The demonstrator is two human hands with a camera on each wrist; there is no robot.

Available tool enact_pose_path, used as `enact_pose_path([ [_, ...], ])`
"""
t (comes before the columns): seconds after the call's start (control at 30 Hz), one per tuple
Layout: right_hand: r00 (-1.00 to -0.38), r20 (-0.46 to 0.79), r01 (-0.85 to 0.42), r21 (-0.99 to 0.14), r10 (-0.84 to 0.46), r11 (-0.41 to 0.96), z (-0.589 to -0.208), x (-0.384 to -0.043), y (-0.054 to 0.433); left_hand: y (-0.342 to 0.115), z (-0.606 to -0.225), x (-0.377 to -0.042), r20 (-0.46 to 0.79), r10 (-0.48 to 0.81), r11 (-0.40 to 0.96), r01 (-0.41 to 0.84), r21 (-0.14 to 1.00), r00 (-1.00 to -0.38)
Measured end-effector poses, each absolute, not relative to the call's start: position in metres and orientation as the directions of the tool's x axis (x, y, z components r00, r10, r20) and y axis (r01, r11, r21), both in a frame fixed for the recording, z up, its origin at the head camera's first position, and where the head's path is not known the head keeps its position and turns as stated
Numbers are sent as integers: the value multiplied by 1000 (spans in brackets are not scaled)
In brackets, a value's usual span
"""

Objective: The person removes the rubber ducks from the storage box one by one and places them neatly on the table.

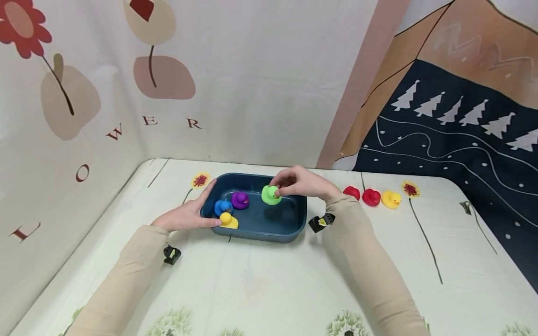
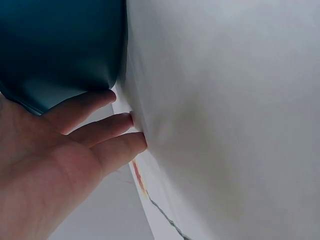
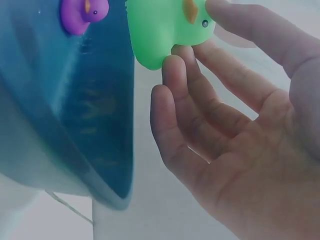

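A dark blue rectangular tub (image 1: 286, 237) sits on the table. My left hand (image 1: 187, 215) spans its left end, thumb at the front corner, fingers fairly straight along the outside. In the left wrist view, the fingertips (image 2: 107, 96) lie right by the tub's wall (image 2: 60, 45). My right hand (image 1: 300, 182) pinches a light green rubber duck (image 1: 270, 196) between thumb and fingers over the tub's right half. Inside, toward the left, are a purple duck (image 1: 240, 200), a blue duck (image 1: 223, 207) and a yellow duck (image 1: 229, 221). The right wrist view shows the green duck (image 3: 155, 30) close up.
To the right of the tub, partly behind my right sleeve, stand a red duck (image 1: 351, 192), another red duck (image 1: 371, 197) and a yellow duck (image 1: 391, 199) in a row. A printed white cloth (image 1: 260, 284) covers the table. Patterned cloth walls (image 1: 260, 93) rise behind it.
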State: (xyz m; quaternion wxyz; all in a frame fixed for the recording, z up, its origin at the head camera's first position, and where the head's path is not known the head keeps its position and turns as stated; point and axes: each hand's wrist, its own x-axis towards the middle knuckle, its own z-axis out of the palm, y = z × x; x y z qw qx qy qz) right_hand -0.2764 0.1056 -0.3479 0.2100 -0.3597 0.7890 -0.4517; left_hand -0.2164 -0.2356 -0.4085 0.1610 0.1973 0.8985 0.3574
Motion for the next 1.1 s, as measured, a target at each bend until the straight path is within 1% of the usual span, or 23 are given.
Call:
enact_pose_path([
  [0.27, -687, 0, -364, -866, -727, 344, -347, -269, 118, -235, -410, -217, -160, 459, 666, 219, 713, -874],
  [0.83, -730, 40, -361, -870, -683, 335, -356, -258, 139, -234, -409, -216, -161, 457, 672, 221, 707, -875],
  [1.1, -779, 77, -359, -868, -623, 342, -355, -249, 152, -235, -409, -217, -158, 459, 672, 225, 705, -875],
])
